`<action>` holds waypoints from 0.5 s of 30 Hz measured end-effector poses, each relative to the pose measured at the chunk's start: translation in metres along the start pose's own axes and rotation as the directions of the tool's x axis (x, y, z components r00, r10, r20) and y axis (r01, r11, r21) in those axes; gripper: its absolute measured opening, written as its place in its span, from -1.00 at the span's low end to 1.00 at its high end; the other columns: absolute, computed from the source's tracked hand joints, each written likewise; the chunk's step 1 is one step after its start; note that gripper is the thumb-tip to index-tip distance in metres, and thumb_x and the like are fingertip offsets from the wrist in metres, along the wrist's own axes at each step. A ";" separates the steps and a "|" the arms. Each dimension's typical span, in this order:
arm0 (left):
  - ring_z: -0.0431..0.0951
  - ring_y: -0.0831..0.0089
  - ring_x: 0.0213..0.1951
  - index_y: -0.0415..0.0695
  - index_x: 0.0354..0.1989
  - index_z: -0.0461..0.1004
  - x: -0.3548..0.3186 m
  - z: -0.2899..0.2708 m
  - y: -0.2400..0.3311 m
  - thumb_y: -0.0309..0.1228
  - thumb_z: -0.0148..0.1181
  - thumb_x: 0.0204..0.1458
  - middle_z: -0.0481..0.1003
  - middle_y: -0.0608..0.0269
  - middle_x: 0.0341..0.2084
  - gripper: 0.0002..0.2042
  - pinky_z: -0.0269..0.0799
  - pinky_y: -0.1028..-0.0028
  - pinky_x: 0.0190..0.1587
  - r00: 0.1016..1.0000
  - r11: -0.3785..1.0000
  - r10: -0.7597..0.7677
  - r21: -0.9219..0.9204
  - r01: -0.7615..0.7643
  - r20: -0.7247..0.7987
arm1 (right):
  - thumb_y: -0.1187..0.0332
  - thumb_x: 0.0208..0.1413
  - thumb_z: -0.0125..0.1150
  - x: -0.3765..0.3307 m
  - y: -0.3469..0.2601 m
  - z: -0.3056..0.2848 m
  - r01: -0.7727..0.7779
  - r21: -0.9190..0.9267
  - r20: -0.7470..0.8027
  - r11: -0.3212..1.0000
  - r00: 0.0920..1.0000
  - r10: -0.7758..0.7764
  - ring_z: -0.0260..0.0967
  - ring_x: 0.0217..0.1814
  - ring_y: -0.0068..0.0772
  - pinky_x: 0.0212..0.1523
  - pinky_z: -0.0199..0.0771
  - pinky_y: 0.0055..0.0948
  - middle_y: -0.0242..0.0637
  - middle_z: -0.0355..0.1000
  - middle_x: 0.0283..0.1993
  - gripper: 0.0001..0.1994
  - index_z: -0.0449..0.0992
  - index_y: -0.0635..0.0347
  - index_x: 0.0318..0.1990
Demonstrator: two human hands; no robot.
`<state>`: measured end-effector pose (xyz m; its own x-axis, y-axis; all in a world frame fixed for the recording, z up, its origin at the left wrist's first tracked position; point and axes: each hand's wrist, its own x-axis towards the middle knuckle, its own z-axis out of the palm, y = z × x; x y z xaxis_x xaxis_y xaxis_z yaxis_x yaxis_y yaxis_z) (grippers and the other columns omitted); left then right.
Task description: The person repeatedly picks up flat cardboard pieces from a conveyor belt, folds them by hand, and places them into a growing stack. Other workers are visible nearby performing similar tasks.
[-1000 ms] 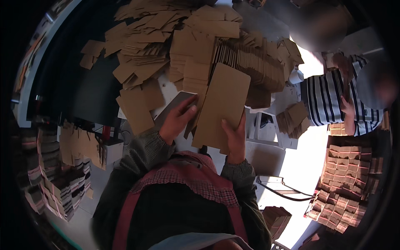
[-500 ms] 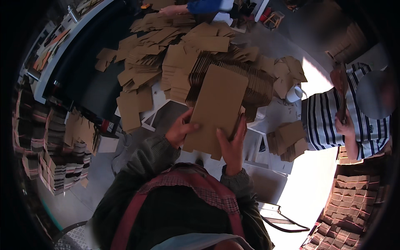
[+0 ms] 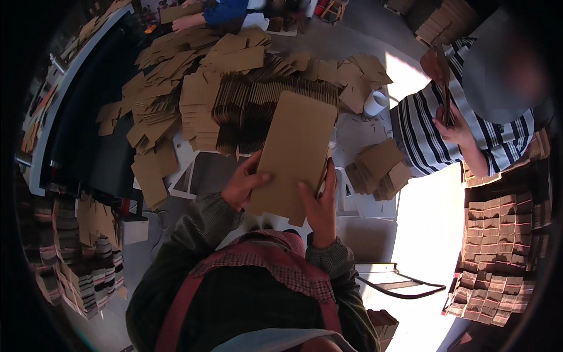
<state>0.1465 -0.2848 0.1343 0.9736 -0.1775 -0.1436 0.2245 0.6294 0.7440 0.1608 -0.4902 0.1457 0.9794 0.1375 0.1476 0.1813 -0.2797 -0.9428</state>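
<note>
I hold a flat brown cardboard piece (image 3: 295, 149) up in front of my chest with both hands. My left hand (image 3: 242, 185) grips its lower left edge, thumb on the face. My right hand (image 3: 319, 205) grips the lower right edge, fingers wrapped round the side. Behind the piece, a big heap of flat cardboard blanks (image 3: 223, 88) covers the table, some stacked on edge in a row.
A person in a striped shirt (image 3: 434, 132) works at the right, hands up near the chest. Another person's blue sleeve (image 3: 220, 10) shows at the far side. A white cup (image 3: 375, 102), a small cardboard stack (image 3: 381, 170) and piles of folded boxes (image 3: 498, 252) lie to the right.
The cardboard piece has stayed in both hands. My view has tilted down and back, so the heap sits higher and farther. My left thumb now lies on the piece's face.
</note>
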 end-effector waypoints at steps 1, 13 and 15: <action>0.33 0.32 0.21 -0.23 0.37 0.02 0.002 0.005 -0.001 -0.49 0.21 0.04 0.26 0.11 0.21 -0.29 0.31 0.33 0.21 1.000 1.000 -0.014 0.008 0.014 0.008 | 0.44 0.15 0.17 -0.001 0.003 -0.005 -0.010 0.003 -0.007 1.000 1.000 0.010 0.02 0.40 -0.20 0.28 0.21 -0.26 -0.09 -0.08 0.42 -0.24 -0.13 0.25 0.42; 0.25 0.30 0.27 -0.25 0.38 0.02 0.126 0.113 -0.039 -0.46 0.14 0.09 0.23 0.08 0.25 -0.33 0.17 0.34 0.30 0.999 0.965 -0.029 0.259 0.037 -0.034 | 0.39 0.23 0.05 0.086 0.043 -0.138 -0.186 0.586 0.109 0.788 0.982 0.151 0.14 0.32 -0.35 0.27 0.18 -0.38 -0.17 0.17 0.32 -0.40 0.02 0.26 0.39; 0.29 0.29 0.24 -0.26 0.37 0.03 0.157 0.135 -0.047 -0.44 0.14 0.09 0.26 0.07 0.23 -0.34 0.21 0.33 0.27 0.999 0.968 -0.032 0.246 0.042 -0.044 | 0.37 0.23 0.06 0.114 0.066 -0.163 -0.151 0.563 0.127 0.813 0.987 0.096 0.15 0.31 -0.35 0.27 0.19 -0.39 -0.17 0.17 0.32 -0.39 0.02 0.25 0.39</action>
<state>0.2833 -0.4445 0.1648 0.9669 -0.1637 -0.1959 0.2477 0.4164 0.8748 0.2988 -0.6479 0.1488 0.9731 0.2296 0.0174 -0.0505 0.2865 -0.9567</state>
